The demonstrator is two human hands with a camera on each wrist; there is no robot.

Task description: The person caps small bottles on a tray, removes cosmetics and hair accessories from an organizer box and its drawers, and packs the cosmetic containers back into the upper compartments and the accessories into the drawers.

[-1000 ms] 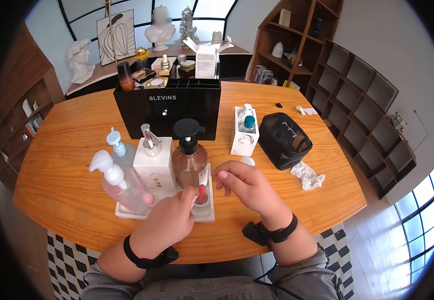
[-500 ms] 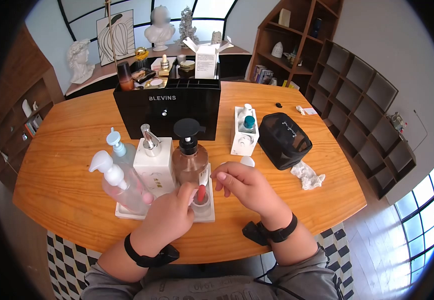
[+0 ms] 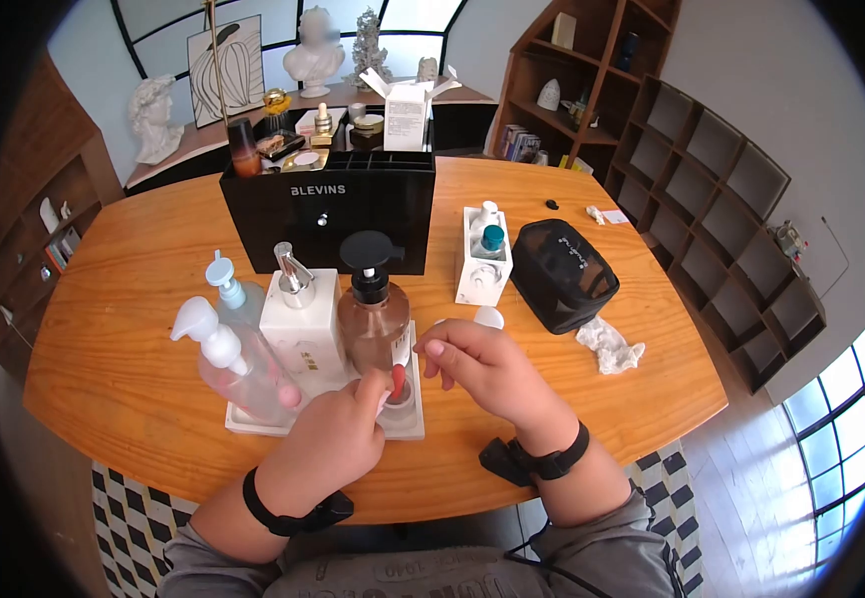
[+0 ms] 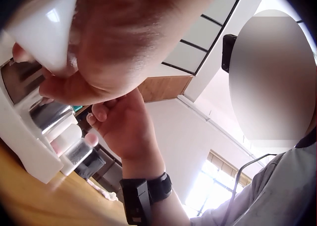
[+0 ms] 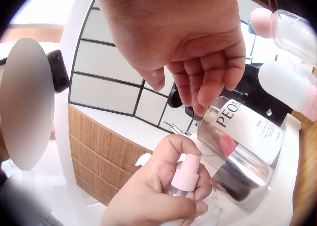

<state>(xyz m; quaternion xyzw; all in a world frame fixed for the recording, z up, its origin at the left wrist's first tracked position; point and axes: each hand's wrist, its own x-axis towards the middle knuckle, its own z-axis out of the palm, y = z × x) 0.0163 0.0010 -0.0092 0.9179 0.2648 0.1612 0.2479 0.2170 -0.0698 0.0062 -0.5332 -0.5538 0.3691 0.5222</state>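
Observation:
My left hand (image 3: 335, 437) grips a small bottle with a pale pink spray top (image 5: 187, 175); its lower body is wrapped by the fingers. Beside the left thumb in the head view shows a red, rounded piece (image 3: 399, 381). My right hand (image 3: 482, 364) hovers to the right with loosely bent fingers, holding nothing. Just beyond both hands is a clear brown pump bottle with a white label (image 5: 252, 132). A white marbled pump dispenser (image 3: 303, 329) and a clear bottle with a white pump (image 3: 243, 374) stand beside it on a white tray (image 3: 408, 431).
Behind the tray stands a black organizer (image 3: 328, 229) filled with cosmetics. To the right are a white marbled holder (image 3: 480, 284) with small bottles, a black mesh pouch (image 3: 564, 274) and a crumpled white tissue (image 3: 610, 349). A white rounded top (image 3: 489, 317) peeks out behind the right hand.
The head view has shifted slightly, moving the table up and left in it. Both hands keep nearly the same place and pose. The red piece beside the left thumb has changed its tilt a little.

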